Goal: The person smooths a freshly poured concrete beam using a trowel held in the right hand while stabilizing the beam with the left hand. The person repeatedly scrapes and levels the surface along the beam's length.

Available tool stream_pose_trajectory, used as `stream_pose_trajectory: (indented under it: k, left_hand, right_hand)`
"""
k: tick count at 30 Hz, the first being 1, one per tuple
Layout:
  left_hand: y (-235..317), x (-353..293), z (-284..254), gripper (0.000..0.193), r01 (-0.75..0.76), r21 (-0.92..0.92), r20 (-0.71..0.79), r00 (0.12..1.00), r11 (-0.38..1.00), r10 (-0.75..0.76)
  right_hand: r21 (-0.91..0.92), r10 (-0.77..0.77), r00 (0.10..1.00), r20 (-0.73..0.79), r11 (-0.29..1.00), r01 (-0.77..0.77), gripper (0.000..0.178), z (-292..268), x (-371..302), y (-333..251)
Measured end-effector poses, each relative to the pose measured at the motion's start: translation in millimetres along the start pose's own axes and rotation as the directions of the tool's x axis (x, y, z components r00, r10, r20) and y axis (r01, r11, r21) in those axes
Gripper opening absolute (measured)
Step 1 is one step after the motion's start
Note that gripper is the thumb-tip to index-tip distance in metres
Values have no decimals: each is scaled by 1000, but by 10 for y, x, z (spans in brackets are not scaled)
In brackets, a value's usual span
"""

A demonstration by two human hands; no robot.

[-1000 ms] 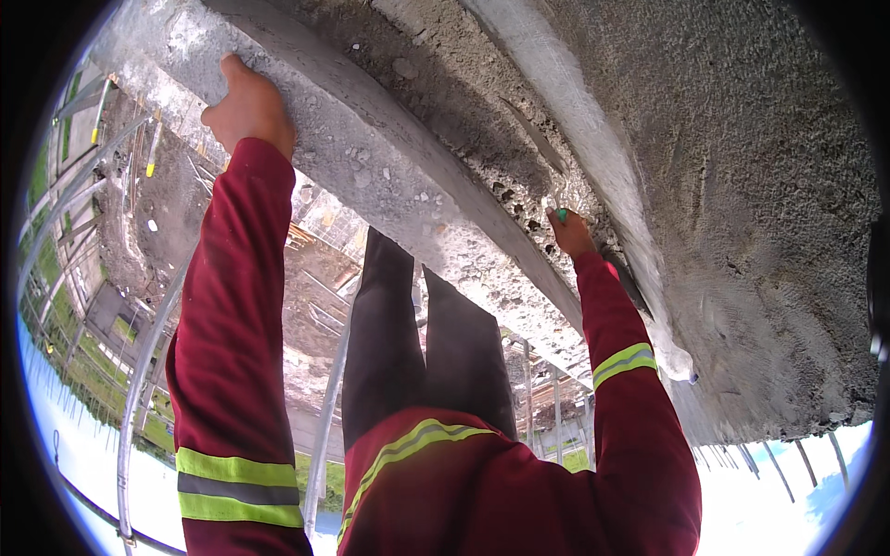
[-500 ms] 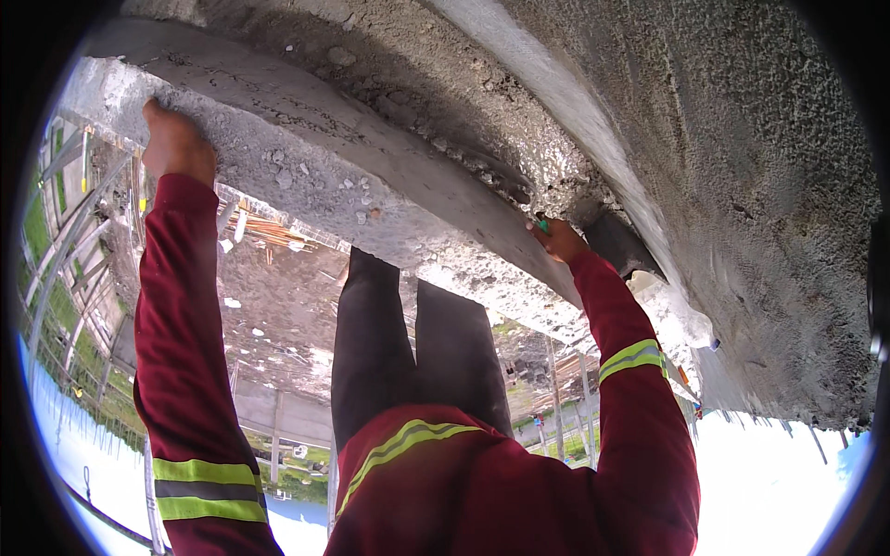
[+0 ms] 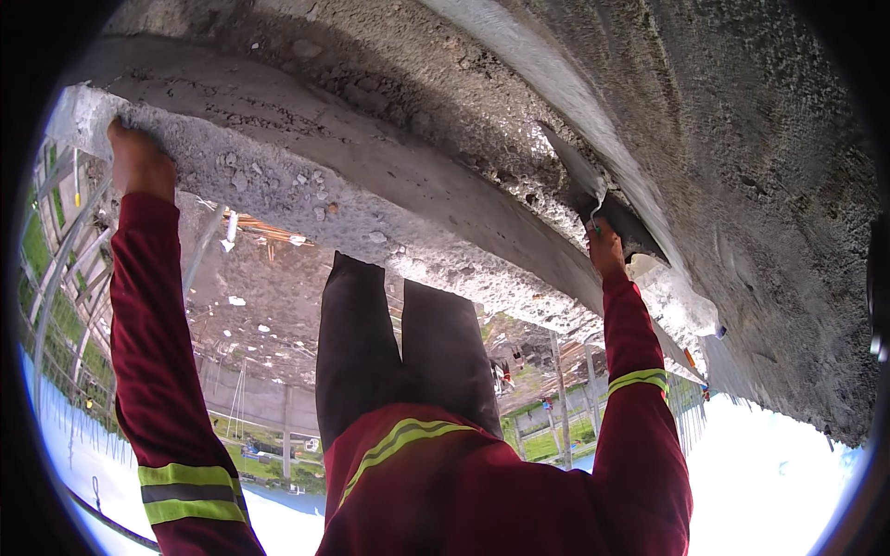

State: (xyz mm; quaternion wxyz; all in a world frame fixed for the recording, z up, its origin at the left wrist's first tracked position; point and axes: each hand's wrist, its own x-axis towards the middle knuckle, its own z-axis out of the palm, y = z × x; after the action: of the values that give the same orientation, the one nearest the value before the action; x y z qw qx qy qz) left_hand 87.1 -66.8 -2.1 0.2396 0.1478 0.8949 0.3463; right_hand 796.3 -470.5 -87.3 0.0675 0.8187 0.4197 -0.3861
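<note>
My right hand [image 3: 606,248] is closed round the handle of a trowel, a bit of green showing at the fingers. Its grey metal blade [image 3: 573,165] points up and away, into the rough channel beside the wall. Far to the left, my left hand [image 3: 142,162] leans on the outer face of a concrete ledge [image 3: 269,185]; one digit is stretched out and the other fingers are mostly hidden. Rough, partly wet mortar [image 3: 445,116] lies in the channel between the ledge and the wall. A dark grey flat-sided piece [image 3: 635,230] lies just beyond my right hand.
A textured concrete wall [image 3: 742,167] rises along the right. A clear plastic bottle or bag [image 3: 681,301] lies against its foot, near my right forearm. Loose crumbs of mortar dot the ledge. Below are rubble-strewn ground [image 3: 260,324], timber strips and poles [image 3: 561,398].
My right hand has moved right, toward the wall, and the trowel blade now shows plainly, tipped up. My left hand has shifted slightly left and down in the picture as the view moved.
</note>
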Motion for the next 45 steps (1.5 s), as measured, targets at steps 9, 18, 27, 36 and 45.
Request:
stream_pose_trajectory:
  k: [9, 18, 27, 36, 45]
  left_hand:
    - [-173, 351, -33, 73, -45, -76, 127, 990, 996, 54]
    - [-19, 35, 13, 83, 77, -208, -18, 996, 975, -83]
    - [21, -65, 50, 59, 103, -291, -32, 993, 951, -118]
    - [15, -114, 15, 81, 135, -295, -49, 986, 946, -156]
    - [133, -314, 30, 92, 143, -308, -60, 984, 941, -169]
  right_hand:
    - [-110, -203, 925, 321, 962, 249, 23, 446, 109, -465]
    - [-83, -61, 979, 194, 993, 78, 22, 275, 143, -2]
    - [-146, -283, 918, 276, 932, 331, 30, 562, 443, -795]
    - [-56, -542, 685, 486, 763, 644, 26, 736, 1108, -2345]
    - [-225, -677, 396, 621, 329, 917, 15, 850, 1812, -3845]
